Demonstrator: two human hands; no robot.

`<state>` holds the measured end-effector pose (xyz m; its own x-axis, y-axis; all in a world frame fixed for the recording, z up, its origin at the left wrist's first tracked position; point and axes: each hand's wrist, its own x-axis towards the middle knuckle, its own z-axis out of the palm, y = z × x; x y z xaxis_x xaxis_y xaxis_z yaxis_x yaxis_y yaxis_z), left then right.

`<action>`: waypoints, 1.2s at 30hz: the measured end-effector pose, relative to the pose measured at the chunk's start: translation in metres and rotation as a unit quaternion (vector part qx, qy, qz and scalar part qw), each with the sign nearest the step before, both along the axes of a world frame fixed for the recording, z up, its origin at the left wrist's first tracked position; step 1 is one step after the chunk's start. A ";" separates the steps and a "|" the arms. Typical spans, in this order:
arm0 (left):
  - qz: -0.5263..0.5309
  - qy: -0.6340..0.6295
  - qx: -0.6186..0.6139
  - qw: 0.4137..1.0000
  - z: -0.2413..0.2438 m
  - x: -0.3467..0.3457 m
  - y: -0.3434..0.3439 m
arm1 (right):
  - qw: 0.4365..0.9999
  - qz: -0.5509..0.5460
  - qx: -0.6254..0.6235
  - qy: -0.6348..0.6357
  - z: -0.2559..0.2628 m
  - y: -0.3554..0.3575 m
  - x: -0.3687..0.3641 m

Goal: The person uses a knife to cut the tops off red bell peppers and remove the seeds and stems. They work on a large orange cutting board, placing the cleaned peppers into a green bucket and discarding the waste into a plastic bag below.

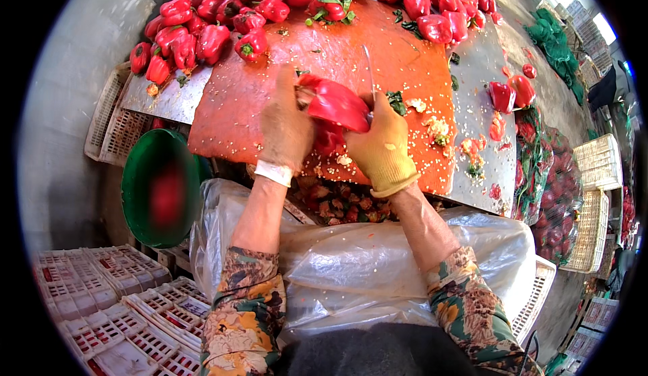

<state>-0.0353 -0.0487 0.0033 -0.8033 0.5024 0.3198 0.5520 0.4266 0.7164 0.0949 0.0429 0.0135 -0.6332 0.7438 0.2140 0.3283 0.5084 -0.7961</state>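
A red bell pepper (338, 103), cut open, is between my hands above an orange mat (233, 123). My left hand (287, 130), in a soiled glove, is blurred and grips the pepper's left side. In a yellow knit glove, my right hand (382, 145) holds a knife (369, 67), its thin blade pointing up and away from me. Its fingers also meet the pepper's right end; the knife handle is hidden in the glove. Pale seeds and a cut-out core (436, 128) lie on the mat to the right.
Whole red peppers (212, 42) are heaped at the table's far side. A green bucket (132, 188) at left has a blurred red thing (167, 193) in it. Cores and scraps (349, 204) lie below the near edge. White crates (101, 280) stand lower left; net sacks of peppers (554, 199) stand right.
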 end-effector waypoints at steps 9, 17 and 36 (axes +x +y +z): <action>-0.030 -0.092 0.057 0.994 0.002 0.003 0.002 | 0.964 -0.042 -0.163 0.208 -0.005 0.027 0.026; -0.096 0.080 -0.135 0.983 0.020 0.014 0.002 | 0.971 -0.042 -0.196 0.133 -0.013 0.033 0.030; -0.048 -0.064 0.123 0.989 -0.008 0.016 0.006 | 0.845 0.031 -0.480 0.234 -0.010 0.030 0.026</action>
<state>-0.0196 -0.0428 -0.0047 -0.7971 0.4985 0.3408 0.4796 0.1796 0.8589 0.1214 0.0730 0.0039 -0.6909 0.6853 -0.2303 -0.1413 -0.4403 -0.8866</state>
